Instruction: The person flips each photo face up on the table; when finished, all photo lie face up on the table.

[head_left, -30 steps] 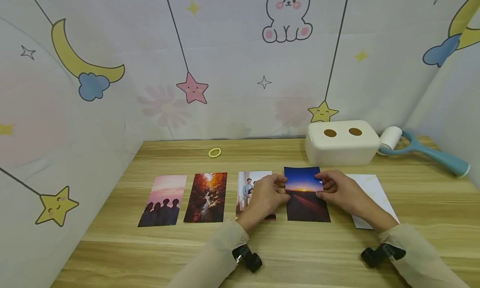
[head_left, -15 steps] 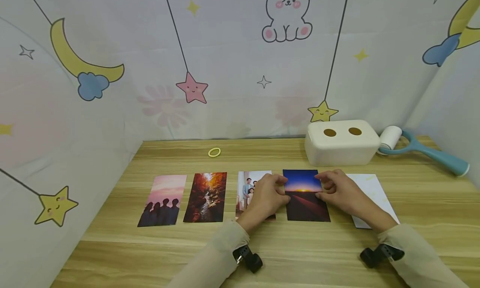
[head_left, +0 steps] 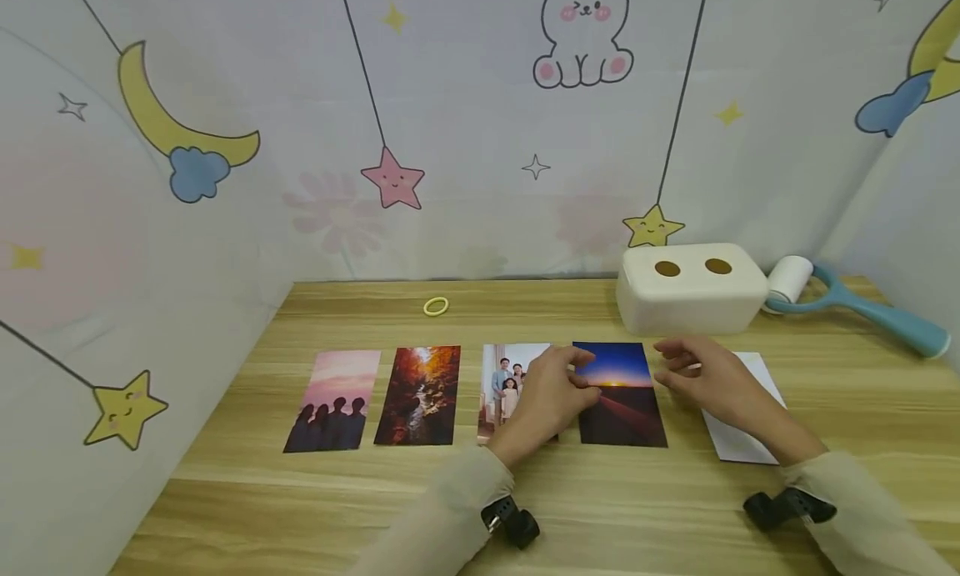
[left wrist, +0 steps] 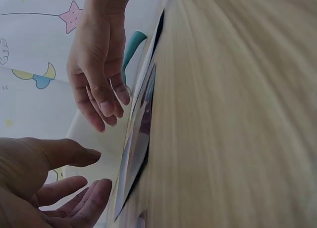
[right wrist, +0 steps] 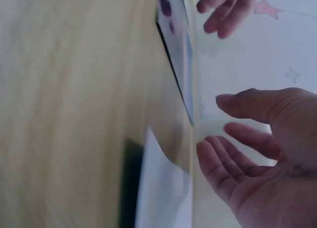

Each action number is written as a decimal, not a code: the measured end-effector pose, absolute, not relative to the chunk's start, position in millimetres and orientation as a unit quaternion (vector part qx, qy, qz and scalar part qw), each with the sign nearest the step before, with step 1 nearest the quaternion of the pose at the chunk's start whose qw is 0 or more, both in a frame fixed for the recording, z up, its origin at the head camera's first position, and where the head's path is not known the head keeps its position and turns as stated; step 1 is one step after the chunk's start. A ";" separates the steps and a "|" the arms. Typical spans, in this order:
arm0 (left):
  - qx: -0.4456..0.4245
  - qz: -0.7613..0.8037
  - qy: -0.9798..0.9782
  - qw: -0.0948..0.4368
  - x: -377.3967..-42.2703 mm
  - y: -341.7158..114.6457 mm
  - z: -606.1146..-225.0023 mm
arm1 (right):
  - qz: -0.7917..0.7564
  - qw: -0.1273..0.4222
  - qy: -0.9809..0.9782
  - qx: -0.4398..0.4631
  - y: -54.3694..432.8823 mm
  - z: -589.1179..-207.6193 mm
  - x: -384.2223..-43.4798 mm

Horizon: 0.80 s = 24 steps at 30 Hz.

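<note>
A row of photos lies on the wooden table. My left hand (head_left: 551, 397) hovers above a sunset photo (head_left: 621, 418), overlapping its left side in the head view, with thumb and fingers apart. Beneath that wrist lies a family photo (head_left: 497, 393), partly covered. To the right of the sunset photo, my right hand (head_left: 712, 383) is raised with relaxed, bent fingers and nothing between them. Under it lies a white sheet (head_left: 742, 449), partly hidden by the hand; its edge stands up from the table in the right wrist view. Both wrist views show the hands holding nothing.
Farther left lie an autumn stream photo (head_left: 417, 397) and a pink-sky photo with silhouettes (head_left: 336, 386). A yellow ring (head_left: 436, 307) lies behind them. At the back right stand a cream box (head_left: 692, 297) with two holes and a blue-handled lint roller (head_left: 892, 316). Patterned cloth walls enclose the table.
The sunset photo's top edge has come down, and the photo now lies flat. Both hands have let go of it; the right hand has moved right. The head view has shifted slightly.
</note>
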<state>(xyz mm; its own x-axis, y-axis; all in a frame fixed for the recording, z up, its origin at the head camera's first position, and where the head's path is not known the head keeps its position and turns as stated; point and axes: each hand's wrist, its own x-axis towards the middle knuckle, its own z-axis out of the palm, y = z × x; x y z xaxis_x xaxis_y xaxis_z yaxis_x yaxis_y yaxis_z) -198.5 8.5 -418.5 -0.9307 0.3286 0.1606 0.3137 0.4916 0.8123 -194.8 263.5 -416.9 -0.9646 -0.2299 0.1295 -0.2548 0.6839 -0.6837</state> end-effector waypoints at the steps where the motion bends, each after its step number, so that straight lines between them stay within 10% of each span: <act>1: 0.189 0.475 0.859 0.012 -198.0 11.5 -417.2 | 0.375 0.021 -0.917 0.133 268.1 -415.3 -195.1; 24: 0.289 0.373 0.880 0.053 -180.0 105.5 -413.6 | 0.320 0.048 -0.944 0.067 370.3 -412.9 -188.5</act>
<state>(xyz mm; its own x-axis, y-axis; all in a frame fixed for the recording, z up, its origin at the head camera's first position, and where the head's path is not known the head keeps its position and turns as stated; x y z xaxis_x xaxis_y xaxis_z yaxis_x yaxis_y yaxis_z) -180.0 105.5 -413.6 -0.8276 0.5478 0.1225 0.4688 0.5544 0.6876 -188.5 370.3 -412.9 -0.9864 -0.0953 0.1339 -0.1570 0.7865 -0.5973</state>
